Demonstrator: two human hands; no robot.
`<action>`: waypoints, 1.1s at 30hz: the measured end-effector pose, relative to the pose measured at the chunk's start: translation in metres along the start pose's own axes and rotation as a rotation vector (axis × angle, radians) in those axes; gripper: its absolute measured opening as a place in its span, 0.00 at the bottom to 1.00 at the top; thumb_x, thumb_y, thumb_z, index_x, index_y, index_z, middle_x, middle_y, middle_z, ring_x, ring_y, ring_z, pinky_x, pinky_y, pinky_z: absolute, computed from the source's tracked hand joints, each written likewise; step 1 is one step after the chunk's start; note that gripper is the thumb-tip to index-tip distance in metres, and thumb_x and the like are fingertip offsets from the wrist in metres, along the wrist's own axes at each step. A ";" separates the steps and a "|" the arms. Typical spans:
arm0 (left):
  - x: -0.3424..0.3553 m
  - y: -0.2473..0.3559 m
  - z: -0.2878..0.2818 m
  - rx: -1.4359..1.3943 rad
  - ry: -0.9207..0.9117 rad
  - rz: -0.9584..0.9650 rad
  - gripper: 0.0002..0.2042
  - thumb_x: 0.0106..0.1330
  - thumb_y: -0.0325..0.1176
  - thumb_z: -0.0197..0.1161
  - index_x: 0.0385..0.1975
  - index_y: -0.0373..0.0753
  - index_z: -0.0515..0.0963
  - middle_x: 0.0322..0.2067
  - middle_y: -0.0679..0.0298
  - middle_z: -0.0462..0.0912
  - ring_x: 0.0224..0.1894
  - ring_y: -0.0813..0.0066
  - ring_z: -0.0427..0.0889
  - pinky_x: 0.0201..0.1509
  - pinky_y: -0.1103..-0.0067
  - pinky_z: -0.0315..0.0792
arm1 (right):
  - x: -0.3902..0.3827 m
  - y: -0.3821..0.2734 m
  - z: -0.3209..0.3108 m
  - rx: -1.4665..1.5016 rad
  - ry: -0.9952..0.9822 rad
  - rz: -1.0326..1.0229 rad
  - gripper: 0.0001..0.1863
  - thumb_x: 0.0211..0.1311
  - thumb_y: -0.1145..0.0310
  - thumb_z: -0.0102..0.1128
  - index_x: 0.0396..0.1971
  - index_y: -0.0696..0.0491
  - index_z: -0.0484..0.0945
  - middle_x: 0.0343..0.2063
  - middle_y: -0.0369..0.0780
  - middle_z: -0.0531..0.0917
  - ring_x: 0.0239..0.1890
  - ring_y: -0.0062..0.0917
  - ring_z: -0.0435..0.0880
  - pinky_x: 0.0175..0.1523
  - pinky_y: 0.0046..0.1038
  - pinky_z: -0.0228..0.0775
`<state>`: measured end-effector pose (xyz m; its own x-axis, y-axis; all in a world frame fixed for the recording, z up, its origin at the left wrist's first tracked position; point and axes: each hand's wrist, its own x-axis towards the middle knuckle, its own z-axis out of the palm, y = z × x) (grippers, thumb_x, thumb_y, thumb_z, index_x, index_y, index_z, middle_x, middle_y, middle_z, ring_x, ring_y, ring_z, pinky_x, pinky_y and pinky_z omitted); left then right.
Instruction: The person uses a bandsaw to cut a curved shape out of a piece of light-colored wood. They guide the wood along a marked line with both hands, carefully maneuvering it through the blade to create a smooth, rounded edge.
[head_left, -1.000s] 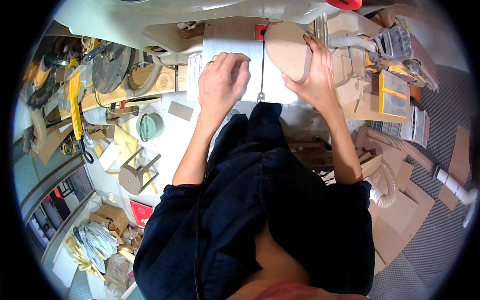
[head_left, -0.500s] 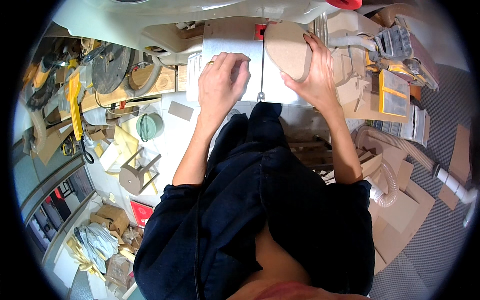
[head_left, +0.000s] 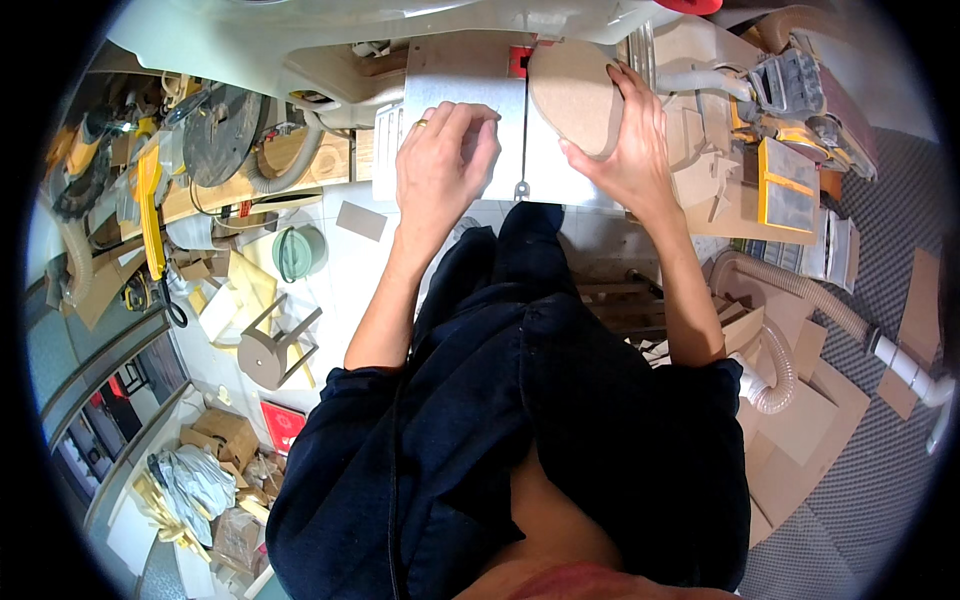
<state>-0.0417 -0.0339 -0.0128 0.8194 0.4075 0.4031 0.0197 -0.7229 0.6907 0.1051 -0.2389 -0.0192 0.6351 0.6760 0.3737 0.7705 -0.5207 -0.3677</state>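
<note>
Gripping the rounded brown board by its edge on a metal desk

Seen from the head camera, the board lies flat on the right part of the desk, just right of the dark slot that runs toward the person. A red insert sits beside its upper left edge.

The right hand grasps the board from its right side. Its fingers run up along the right edge, with a fingertip on the upper right rim, while the thumb reaches to the lower edge, so the board lies left of the fingers and beyond the thumb, set in the spread between them.

The left hand, a ring on one finger, is over the desk left of the slot, well apart from the board. Its fingers are bent inward and its palm side is hidden; I cannot tell whether they close on anything.

A pale machine housing spans the top. Thin offcuts and a yellow-framed panel lie to the right. On the floor to the left stand a green bin and a brown stool, with a red flat item nearer the person.
</note>
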 end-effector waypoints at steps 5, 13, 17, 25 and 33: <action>0.000 0.001 -0.001 0.009 -0.006 -0.008 0.04 0.66 0.27 0.69 0.38 0.41 0.84 0.29 0.66 0.83 0.30 0.70 0.82 0.40 0.73 0.74 | 0.001 0.001 0.001 -0.010 0.005 -0.006 0.59 0.46 0.47 0.84 0.74 0.59 0.59 0.70 0.55 0.68 0.73 0.49 0.66 0.77 0.50 0.57; 0.000 0.000 0.000 0.007 0.002 -0.003 0.04 0.66 0.27 0.69 0.38 0.41 0.84 0.30 0.66 0.83 0.31 0.70 0.83 0.40 0.72 0.74 | 0.001 -0.001 -0.003 0.002 -0.020 0.011 0.59 0.47 0.48 0.83 0.74 0.58 0.59 0.71 0.55 0.68 0.73 0.50 0.66 0.77 0.50 0.57; 0.000 0.000 0.000 -0.001 0.002 -0.004 0.04 0.65 0.27 0.69 0.38 0.42 0.84 0.30 0.66 0.83 0.31 0.70 0.83 0.40 0.73 0.75 | 0.001 -0.001 -0.004 0.005 -0.025 0.017 0.58 0.47 0.47 0.82 0.74 0.58 0.59 0.71 0.55 0.67 0.73 0.50 0.66 0.77 0.50 0.57; 0.000 0.001 0.000 0.013 -0.001 -0.005 0.04 0.65 0.27 0.69 0.38 0.42 0.84 0.30 0.67 0.83 0.31 0.70 0.82 0.40 0.73 0.74 | 0.001 -0.002 -0.003 -0.004 -0.018 0.014 0.59 0.47 0.46 0.83 0.74 0.58 0.60 0.71 0.55 0.68 0.74 0.49 0.66 0.77 0.49 0.56; 0.000 0.000 0.000 0.013 0.002 0.001 0.04 0.66 0.27 0.69 0.38 0.42 0.84 0.29 0.67 0.82 0.30 0.71 0.82 0.40 0.73 0.73 | 0.002 -0.002 -0.003 -0.002 -0.006 0.009 0.59 0.47 0.47 0.84 0.74 0.58 0.60 0.70 0.55 0.69 0.73 0.48 0.67 0.77 0.48 0.56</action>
<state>-0.0419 -0.0343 -0.0130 0.8185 0.4075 0.4049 0.0264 -0.7308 0.6821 0.1049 -0.2376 -0.0152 0.6414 0.6748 0.3650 0.7651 -0.5273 -0.3696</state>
